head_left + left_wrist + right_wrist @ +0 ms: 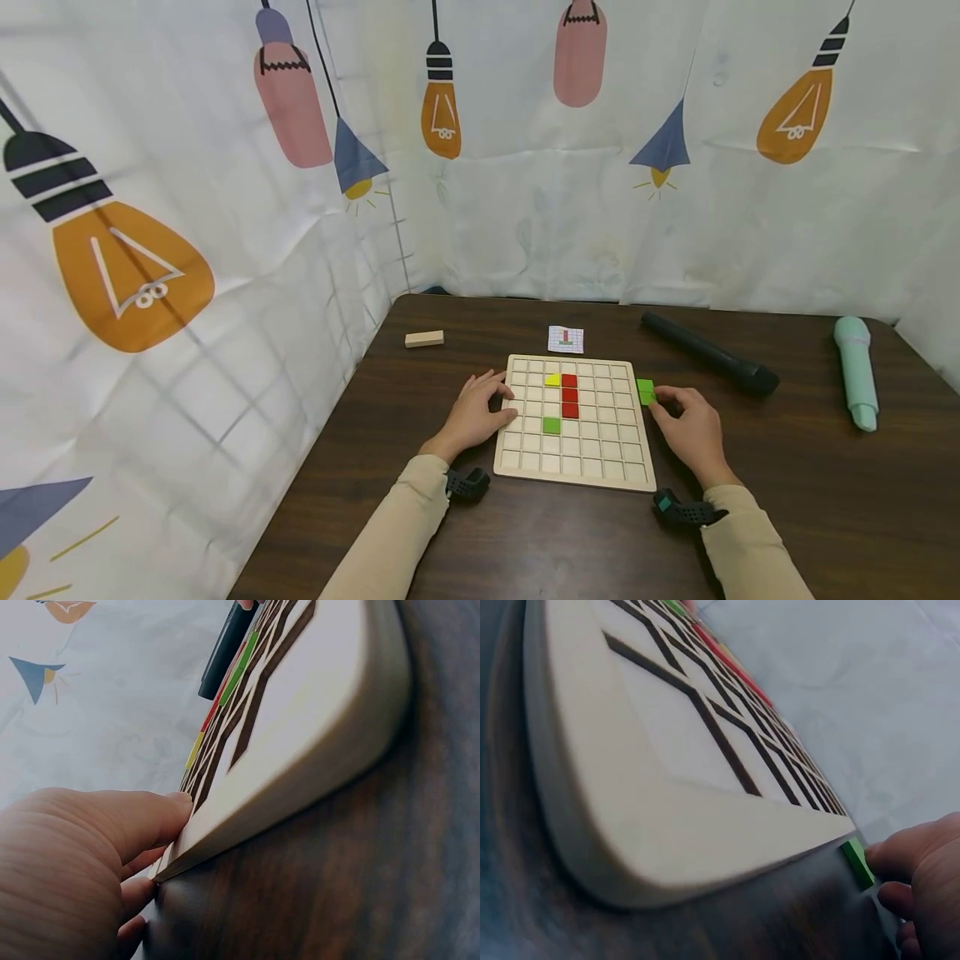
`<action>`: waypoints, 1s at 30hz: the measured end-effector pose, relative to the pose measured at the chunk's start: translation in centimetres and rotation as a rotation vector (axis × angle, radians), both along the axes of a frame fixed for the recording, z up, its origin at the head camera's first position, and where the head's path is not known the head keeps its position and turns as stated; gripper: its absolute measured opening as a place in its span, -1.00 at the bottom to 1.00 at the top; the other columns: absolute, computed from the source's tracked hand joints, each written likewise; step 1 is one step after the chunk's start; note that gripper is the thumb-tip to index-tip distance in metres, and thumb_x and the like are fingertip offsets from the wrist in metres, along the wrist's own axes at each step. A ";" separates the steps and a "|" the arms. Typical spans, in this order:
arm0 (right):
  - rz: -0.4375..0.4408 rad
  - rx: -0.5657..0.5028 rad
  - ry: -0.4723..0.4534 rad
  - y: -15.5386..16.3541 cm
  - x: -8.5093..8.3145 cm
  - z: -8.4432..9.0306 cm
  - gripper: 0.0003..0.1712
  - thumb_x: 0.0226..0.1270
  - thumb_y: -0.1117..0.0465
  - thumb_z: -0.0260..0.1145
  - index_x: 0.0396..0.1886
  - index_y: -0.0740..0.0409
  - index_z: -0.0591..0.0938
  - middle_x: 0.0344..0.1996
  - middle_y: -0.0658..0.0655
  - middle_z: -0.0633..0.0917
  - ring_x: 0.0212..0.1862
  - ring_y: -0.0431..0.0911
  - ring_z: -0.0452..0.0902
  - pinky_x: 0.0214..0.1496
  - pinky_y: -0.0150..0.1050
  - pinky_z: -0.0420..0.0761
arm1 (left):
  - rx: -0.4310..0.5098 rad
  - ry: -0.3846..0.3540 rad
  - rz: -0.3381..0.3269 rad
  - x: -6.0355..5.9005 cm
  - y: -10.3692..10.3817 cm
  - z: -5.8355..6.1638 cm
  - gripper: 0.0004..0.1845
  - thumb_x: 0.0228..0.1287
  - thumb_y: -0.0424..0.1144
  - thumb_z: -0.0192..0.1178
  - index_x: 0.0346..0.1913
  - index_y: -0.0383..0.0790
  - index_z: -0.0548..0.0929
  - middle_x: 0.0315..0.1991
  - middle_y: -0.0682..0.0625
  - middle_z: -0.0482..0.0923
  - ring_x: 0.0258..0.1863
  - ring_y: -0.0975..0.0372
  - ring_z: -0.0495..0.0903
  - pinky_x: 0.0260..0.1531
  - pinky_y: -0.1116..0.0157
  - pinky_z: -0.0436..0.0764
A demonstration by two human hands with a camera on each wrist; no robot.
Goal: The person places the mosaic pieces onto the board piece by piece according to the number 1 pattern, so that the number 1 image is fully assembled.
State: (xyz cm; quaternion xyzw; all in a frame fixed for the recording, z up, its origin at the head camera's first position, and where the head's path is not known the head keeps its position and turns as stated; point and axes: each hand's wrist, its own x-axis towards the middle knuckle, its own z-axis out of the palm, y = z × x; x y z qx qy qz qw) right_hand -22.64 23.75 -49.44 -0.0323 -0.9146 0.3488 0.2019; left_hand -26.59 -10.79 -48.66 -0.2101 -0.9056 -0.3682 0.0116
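**Hands at both sides of the grid board**

Overhead, I see the wooden grid board [576, 423] lying flat near the front edge of the dark wood-grain table [787, 500], roughly midway between its side edges. My left hand [474, 414] rests against the board's left edge, fingers relaxed and laid on the rim, pinching nothing. My right hand [692, 425] sits just off the board's right edge, its fingertips pinching a small green tile [646, 391] on the table, right beside the board.

Only the head view shows the tiles already in the board: a yellow tile [552, 380], a column of red tiles [570, 395] touching it, and a lone green square [551, 425] lower down. It alone shows the pattern card [566, 339] behind the board, a plain wooden block [424, 338] towards the table's back left corner, a matte black cylinder [708, 353] and a pale mint one [855, 369] towards the right edge.

From the left wrist, I see the board's smooth, rounded pale edge with fingertips [176, 806] pressed to it. From the right wrist, the recessed cells show as dark grooves, and the green tile appears square-cornered.
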 end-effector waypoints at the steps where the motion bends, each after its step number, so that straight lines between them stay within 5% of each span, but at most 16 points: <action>1: 0.010 0.011 0.004 0.0 0.0 0.0 -0.69 0.30 0.24 0.33 0.00 0.28 0.67 -0.11 0.26 0.62 -0.11 0.11 0.50 -0.08 0.04 0.53 | 0.002 0.003 0.000 0.0 0.0 0.0 -0.86 0.28 -0.18 0.30 -0.15 -0.09 0.60 0.43 -0.09 0.29 0.49 0.05 0.11 0.52 0.05 -0.13; 30: 0.079 0.079 -0.045 0.3 0.1 0.4 -0.64 0.30 0.21 0.35 0.03 0.30 0.65 -0.09 0.31 0.53 -0.14 0.15 0.48 -0.15 0.12 0.51 | 0.000 -0.003 0.014 0.2 0.0 0.1 -0.85 0.27 -0.17 0.31 -0.15 -0.08 0.61 0.42 -0.09 0.30 0.48 0.06 0.12 0.52 0.06 -0.13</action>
